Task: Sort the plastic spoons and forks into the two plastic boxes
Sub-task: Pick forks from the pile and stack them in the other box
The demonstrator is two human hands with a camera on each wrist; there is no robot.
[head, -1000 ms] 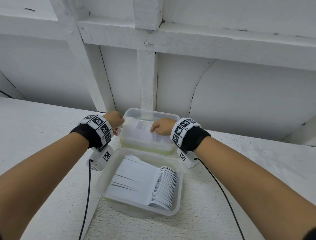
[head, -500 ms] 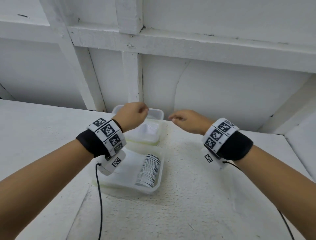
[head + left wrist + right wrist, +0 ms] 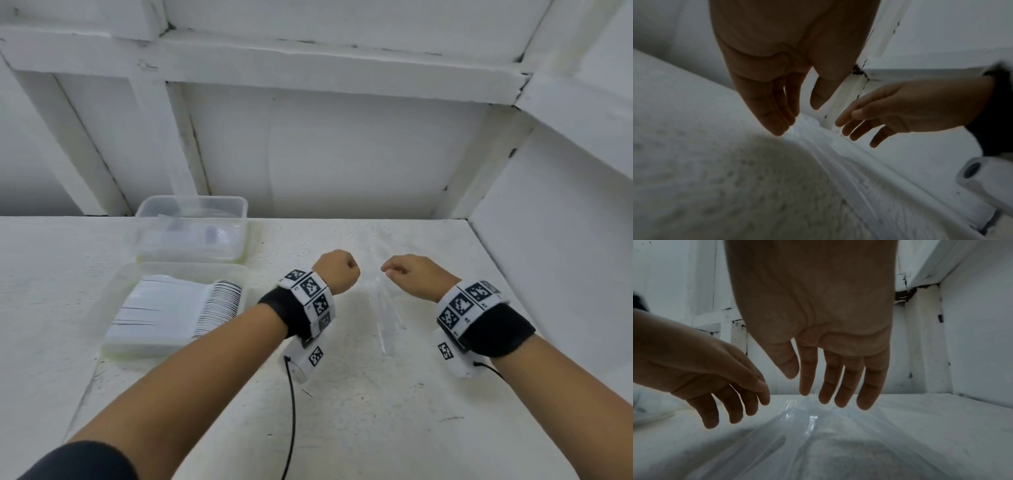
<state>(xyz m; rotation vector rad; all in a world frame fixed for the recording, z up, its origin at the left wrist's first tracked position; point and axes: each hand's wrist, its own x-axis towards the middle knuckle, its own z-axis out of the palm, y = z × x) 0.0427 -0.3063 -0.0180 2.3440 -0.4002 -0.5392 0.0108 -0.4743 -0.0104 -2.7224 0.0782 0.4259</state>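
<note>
Clear, thin plastic forks lie loose on the rough white surface at the centre of the head view, between the two hands, hard to make out against the white; in the right wrist view their tines show just under the fingertips. Both hands hover above them: the left hand and the right hand have relaxed, nearly straight fingers in the wrist views and hold nothing. At the left of the head view stand the two translucent rectangular plastic boxes, the nearer box packed with a neat row of white plastic spoons, the farther box with contents too faint to tell. Such forks are likely very light, stiff yet brittle at the tines, and slick, so they may skate on the surface or nest together. A pinch across the handles near mid-length, gathering several at once, looks safest, while pressing on the tines risks snapping them.
</note>
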